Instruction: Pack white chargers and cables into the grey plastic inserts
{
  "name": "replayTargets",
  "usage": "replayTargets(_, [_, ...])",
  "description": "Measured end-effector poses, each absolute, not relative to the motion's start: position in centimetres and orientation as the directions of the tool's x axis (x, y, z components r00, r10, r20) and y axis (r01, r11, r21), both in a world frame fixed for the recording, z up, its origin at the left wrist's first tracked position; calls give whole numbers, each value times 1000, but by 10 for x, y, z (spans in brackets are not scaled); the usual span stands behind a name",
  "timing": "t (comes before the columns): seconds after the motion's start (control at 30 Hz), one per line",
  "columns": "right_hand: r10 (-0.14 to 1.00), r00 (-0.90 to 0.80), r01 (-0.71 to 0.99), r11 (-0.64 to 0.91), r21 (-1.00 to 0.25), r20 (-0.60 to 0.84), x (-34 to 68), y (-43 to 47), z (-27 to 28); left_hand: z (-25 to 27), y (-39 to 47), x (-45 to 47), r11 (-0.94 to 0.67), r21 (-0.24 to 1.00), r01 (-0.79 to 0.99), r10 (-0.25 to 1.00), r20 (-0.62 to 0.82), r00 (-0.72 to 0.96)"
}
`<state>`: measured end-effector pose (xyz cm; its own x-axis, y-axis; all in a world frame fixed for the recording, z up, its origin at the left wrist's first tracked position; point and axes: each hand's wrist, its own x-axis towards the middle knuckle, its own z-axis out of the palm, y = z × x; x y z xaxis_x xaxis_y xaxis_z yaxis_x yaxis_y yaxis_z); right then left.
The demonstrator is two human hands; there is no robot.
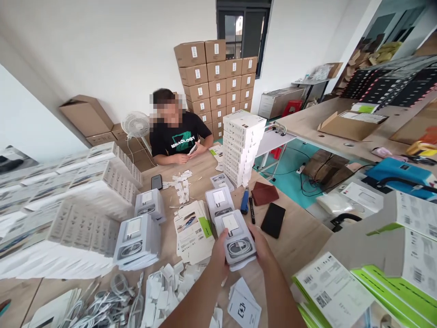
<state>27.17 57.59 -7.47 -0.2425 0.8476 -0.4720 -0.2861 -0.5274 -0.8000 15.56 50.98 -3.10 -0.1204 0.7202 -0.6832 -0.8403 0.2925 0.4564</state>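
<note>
Between my two hands is a short stack of white packaging trays [243,246]; the top one holds a white charger block and a coiled white cable. My left hand [220,255] closes on the stack's left side, thumb at the top tray's edge. From the other side my right hand [261,246] grips its right edge. Right behind stands another filled tray [218,200], overlapped by the held stack. To the left lies a pile of flat printed box sleeves [194,230]. Printed leaflets [244,305] lie on the table below my hands.
More filled trays [138,237] and rows of white boxes [85,191] fill the left. Loose cables [105,300] and white card pieces [164,287] lie in front. A box tower [242,146], a black phone-like slab [273,220] and green-white cartons [336,287] stand rightward. Across sits a person [180,141].
</note>
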Motion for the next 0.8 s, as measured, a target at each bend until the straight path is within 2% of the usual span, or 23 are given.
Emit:
replayTargets(0.13, [821, -230, -293, -571, -767, -523, 268, 584, -86, -30, 507, 155, 334, 446, -831, 693, -713, -104])
replayTargets(0.23, [830, -105, -326, -549, -770, -547, 271, 582, -95, -30, 501, 155, 453, 374, -809, 641, -767, 5])
replayTargets(0.33, [841, 9, -345, -506, -791, -541, 278, 571, -96, -33, 497, 157, 486, 379, -787, 604, -797, -10])
replayTargets(0.4, [885, -27, -336, -445, -830, -464, 281, 562, -90, -35, 496, 157, 486, 427, -762, 597, -799, -68])
replayTargets(0.47, [921, -160, -333, -389, -859, -355, 282, 556, -81, -36, 498, 155, 504, 461, -730, 603, -793, -85])
replayTargets(0.57, [906, -304, -348, -394, -851, -295, 278, 555, -72, -36, 503, 150, 535, 486, -691, 608, -789, -84])
replayTargets(0.8, [923, -184, -266, -379, -886, -339, 276, 565, -85, -17, 489, 158, 486, 499, -717, 640, -762, -97])
